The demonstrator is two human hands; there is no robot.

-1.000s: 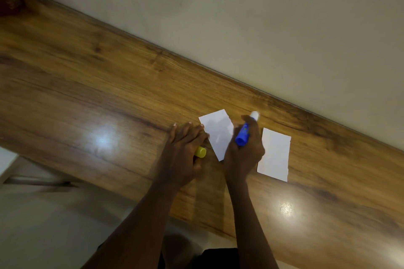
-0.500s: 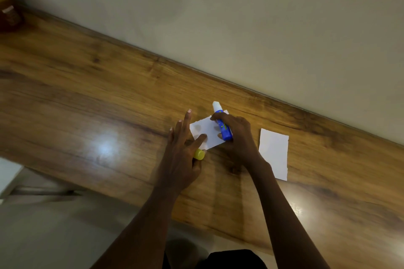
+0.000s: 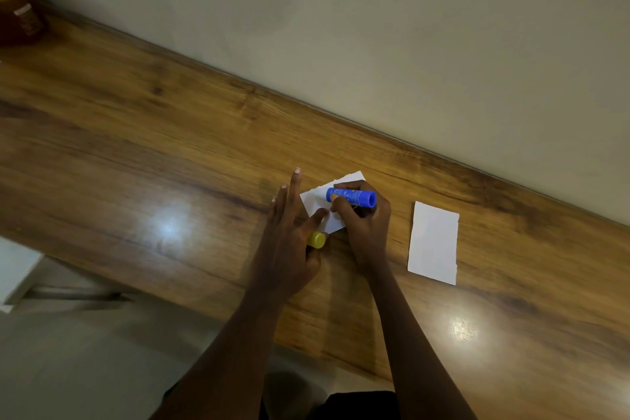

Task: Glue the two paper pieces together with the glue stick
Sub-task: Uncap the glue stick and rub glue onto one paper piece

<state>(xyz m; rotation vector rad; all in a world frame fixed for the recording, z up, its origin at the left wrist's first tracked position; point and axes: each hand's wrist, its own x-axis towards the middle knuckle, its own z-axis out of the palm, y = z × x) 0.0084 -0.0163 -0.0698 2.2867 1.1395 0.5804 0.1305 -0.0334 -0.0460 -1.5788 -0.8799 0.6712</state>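
Glue stick (image 3: 351, 197) first: its blue barrel lies nearly level in my right hand (image 3: 364, 218), fingers curled around it, the base end pointing toward 3 o'clock and the working end toward 9 o'clock over the small paper piece (image 3: 318, 203). Whether the tip touches the sheet I cannot tell, since my fingers hide it. Yellowish marks run along the barrel, but they are too small and blurred to read as a brand or words.

My left hand (image 3: 289, 235) lies spread and flat, thumb pressing the near edge of that paper piece while the other fingers stretch out toward 12 o'clock on the wooden worktop (image 3: 136, 133). A yellow cap (image 3: 316, 239) sits tucked between the thumb and palm of this hand, just at 6 o'clock from the sheet.

A second paper piece (image 3: 433, 242), white and with a ragged near edge, rests flat on the worktop at 3 o'clock from my right hand, apart from everything else.

At the far 10 o'clock corner of the view stands a brown jar (image 3: 20, 15) with a yellowish top against the plain wall (image 3: 375, 27). It carries a pale label, though nothing on it is legible from here.
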